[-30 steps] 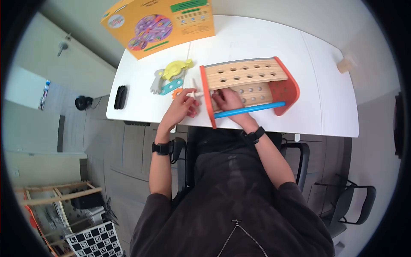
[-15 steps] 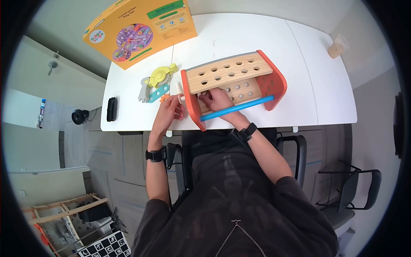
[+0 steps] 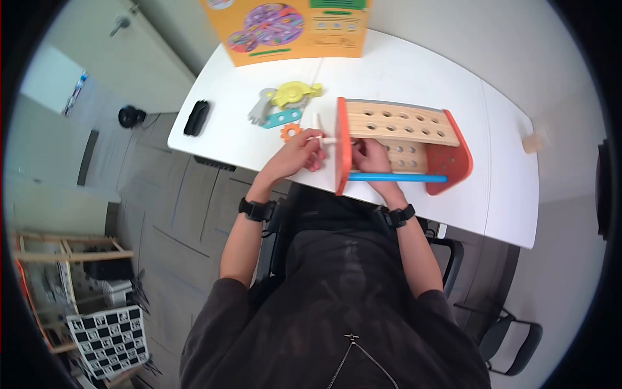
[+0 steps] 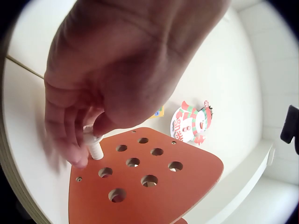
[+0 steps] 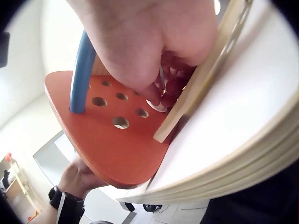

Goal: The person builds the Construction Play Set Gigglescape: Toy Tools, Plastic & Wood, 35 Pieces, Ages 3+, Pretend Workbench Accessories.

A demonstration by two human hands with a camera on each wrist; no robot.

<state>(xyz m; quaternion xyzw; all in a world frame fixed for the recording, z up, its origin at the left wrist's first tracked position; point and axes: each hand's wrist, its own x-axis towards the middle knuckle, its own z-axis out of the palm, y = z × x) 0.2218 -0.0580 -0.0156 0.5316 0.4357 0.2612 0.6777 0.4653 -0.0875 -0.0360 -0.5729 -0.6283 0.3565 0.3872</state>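
Observation:
In the head view, my left hand is outside the orange-red side panel of a wooden toy toolbox. Its thumb and fingers pinch the head of a white plastic screw, whose threaded shaft points at a corner of the panel. My right hand reaches inside the toolbox, below the holed wooden board and behind the blue bar. Its curled fingers hold a white round piece against the panel's inner face; most of this piece is hidden by the fingers.
Left of the toolbox lie an orange gear, a teal holed strip, a grey toy tool, a yellow toy part and another white piece. A yellow box stands behind; a black case lies far left.
The head view has swung, shifting the whole scene. Both hands stay at the same side panel, and the left fingers now stand slightly farther from it, with more of the screw showing.

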